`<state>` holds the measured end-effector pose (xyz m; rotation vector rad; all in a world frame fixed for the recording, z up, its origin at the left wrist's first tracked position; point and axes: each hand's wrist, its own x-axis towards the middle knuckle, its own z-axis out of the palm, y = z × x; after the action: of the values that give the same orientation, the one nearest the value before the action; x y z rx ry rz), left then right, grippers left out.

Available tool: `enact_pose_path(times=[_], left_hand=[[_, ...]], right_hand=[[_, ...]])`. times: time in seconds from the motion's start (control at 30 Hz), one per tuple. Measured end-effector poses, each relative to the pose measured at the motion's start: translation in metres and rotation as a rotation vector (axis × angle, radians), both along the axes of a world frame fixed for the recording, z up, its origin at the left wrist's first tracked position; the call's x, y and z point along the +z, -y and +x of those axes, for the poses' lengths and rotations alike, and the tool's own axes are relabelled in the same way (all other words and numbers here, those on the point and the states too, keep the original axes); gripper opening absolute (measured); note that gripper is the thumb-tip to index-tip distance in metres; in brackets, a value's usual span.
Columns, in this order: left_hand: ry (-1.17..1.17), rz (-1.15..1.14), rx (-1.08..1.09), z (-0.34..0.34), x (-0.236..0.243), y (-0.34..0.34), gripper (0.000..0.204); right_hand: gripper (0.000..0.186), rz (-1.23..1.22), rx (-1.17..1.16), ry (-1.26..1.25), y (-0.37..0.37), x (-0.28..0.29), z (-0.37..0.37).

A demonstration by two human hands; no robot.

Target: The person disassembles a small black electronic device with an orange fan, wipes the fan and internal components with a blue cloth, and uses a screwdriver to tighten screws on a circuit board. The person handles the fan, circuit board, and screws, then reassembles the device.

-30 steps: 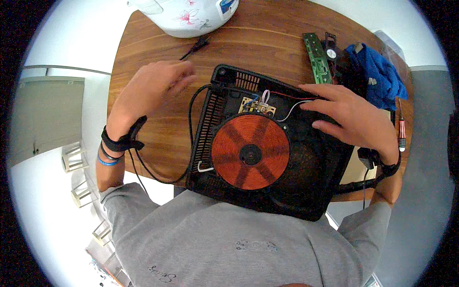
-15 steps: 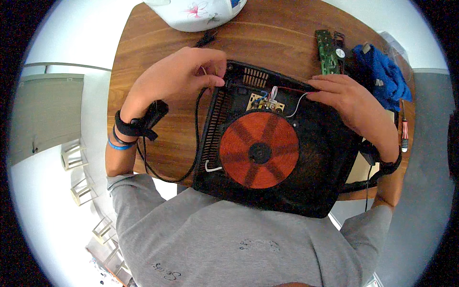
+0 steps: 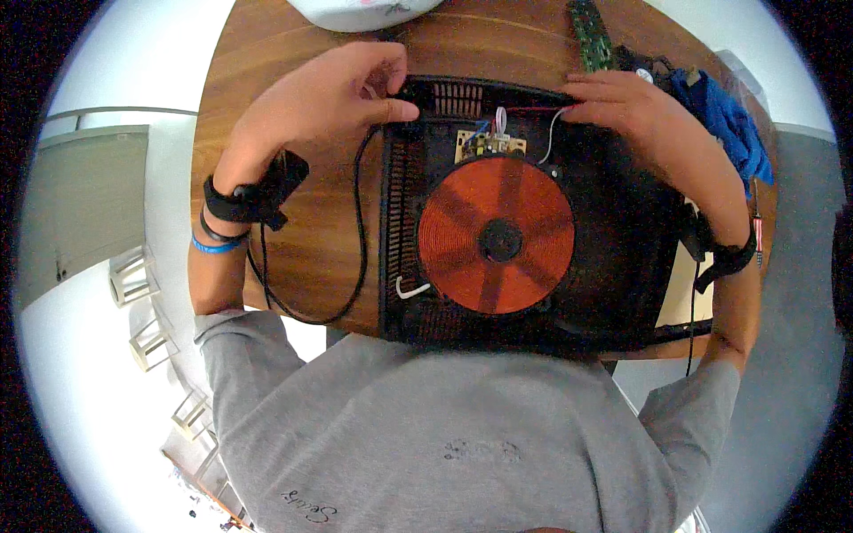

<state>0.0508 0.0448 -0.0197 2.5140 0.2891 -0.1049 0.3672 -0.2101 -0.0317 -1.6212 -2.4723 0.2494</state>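
Observation:
An opened black induction cooker housing (image 3: 613,266) lies before me, its near edge against my shirt. Inside sits a round copper coil (image 3: 453,213) with a black hub. Behind the coil is a small tan circuit board (image 3: 464,144) with blue, red and white wires. My left hand (image 3: 373,89) is closed on the housing's far left corner, thumb on the rim. My right hand (image 3: 613,102) grips the far right rim, its fingertips beside the red wire and white wire (image 3: 553,133); whether they touch the wires I cannot tell.
A black power cord (image 3: 362,240) loops left of the housing. Beyond it stands a white rounded container (image 3: 364,13). A green circuit board (image 3: 588,35), a blue cloth (image 3: 724,120) and a screwdriver (image 3: 758,240) lie right. Small stools (image 3: 133,280) stand on the floor at left.
The housing has turned slightly counterclockwise, so its edges now run squarer to me. Both hands have moved with it, keeping their places on the rim. The whole view has also shifted a little.

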Motion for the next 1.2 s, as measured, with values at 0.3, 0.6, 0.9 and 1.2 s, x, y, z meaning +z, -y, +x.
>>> enact_pose_path(times=[0.3, 0.6, 0.9, 1.2], left_hand=[[0.004, 0.321, 0.130, -0.007, -0.007, 0.021, 0.035], [0.173, 0.219, -0.210, -0.010, 0.006, 0.072, 0.033], [0.052, 0.158, -0.184, -0.021, -0.007, 0.082, 0.048], [0.024, 0.124, -0.172, -0.022, -0.016, 0.073, 0.053]], right_hand=[[0.042, 0.116, -0.059, 0.166, 0.011, 0.018, -0.028], [0.054, -0.002, 0.120, -0.043, 0.039, 0.012, -0.089], [0.049, -0.013, 0.097, -0.035, 0.041, 0.005, -0.110], [0.038, 0.030, 0.036, -0.040, 0.033, -0.001, -0.128]])
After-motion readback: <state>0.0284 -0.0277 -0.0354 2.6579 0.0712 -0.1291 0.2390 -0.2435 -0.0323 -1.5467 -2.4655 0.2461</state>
